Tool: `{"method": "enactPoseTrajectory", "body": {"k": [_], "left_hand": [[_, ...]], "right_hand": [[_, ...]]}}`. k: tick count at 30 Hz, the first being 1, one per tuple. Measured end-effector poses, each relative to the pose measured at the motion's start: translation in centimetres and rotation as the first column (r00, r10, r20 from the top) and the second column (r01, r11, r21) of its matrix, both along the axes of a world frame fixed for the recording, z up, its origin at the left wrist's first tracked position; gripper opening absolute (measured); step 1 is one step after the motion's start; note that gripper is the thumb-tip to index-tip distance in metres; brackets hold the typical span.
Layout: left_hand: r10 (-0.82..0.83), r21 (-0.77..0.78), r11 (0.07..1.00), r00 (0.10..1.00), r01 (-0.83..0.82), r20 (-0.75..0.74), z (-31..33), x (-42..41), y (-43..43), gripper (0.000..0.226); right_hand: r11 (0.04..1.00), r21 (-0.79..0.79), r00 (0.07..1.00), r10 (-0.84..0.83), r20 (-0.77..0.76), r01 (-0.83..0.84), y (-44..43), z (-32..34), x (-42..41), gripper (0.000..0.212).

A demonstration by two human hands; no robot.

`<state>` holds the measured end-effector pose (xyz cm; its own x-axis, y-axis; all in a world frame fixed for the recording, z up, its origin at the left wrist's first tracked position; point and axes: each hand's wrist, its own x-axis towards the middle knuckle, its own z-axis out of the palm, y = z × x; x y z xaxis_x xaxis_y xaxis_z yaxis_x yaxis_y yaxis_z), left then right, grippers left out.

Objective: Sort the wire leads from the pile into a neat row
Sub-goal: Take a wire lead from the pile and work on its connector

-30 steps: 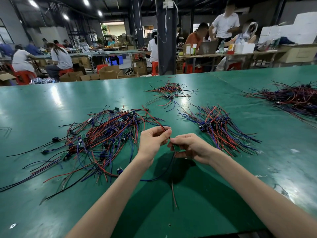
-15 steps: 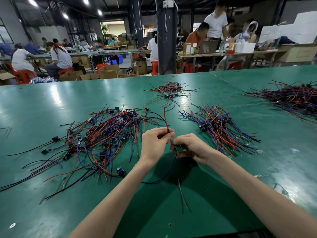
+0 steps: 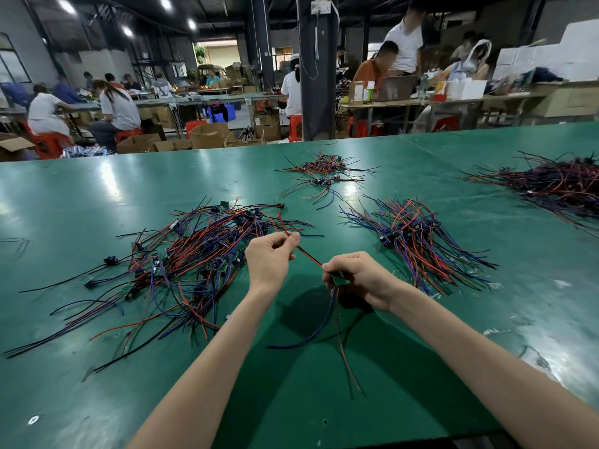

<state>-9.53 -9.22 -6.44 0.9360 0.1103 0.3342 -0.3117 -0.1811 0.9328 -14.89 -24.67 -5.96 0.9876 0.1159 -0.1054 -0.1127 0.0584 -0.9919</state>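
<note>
Green workbench (image 3: 97, 196) in a busy workshop carries a tangled pile (image 3: 194, 254) of red, blue and black leads at left and a tidier row (image 3: 418, 241) at right. Between them, the left hand (image 3: 269, 259) pinches a red wire (image 3: 306, 254); the right hand (image 3: 359, 277) grips its small green board (image 3: 338, 278), blue and brown leads dangling near.

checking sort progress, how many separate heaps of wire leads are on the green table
4: a tangled pile near left, a small heap far centre, a neat row near right, a dark heap far right, cut off by the frame edge.
</note>
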Motion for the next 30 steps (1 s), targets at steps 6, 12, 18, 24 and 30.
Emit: {"method": "enactPoseTrajectory", "body": {"k": [6, 12, 18, 24, 30], "left_hand": [[0.107, -0.085, 0.990, 0.993, -0.111, -0.059, -0.3, 1.5, 1.7, 0.013], [0.144, -0.040, 0.988, 0.989, -0.146, -0.038, -0.1, 1.7, 2.0, 0.025], [0.058, -0.268, 0.958, 0.984, -0.102, -0.169, 0.3, 1.3, 1.8, 0.027], [-0.155, -0.586, 0.806, 0.922, -0.090, -0.354, 1.3, 1.1, 1.9, 0.029], [-0.308, -0.736, 0.672, 0.871, -0.087, -0.383, 1.2, 1.1, 1.7, 0.031]], "right_hand": [[0.999, -0.034, 0.999, 0.033, -0.008, -0.033, 0.1, -0.2, -0.1, 0.029], [0.997, -0.049, 0.998, 0.059, 0.014, -0.058, -0.1, -0.4, 0.1, 0.032], [0.995, -0.062, 0.997, 0.081, 0.019, -0.080, -0.3, -0.5, 0.1, 0.029], [0.993, -0.067, 0.995, 0.098, 0.024, -0.097, -0.3, -0.4, 0.0, 0.028], [0.990, -0.076, 0.992, 0.122, 0.012, -0.121, -0.3, -0.2, -0.1, 0.025]]}}
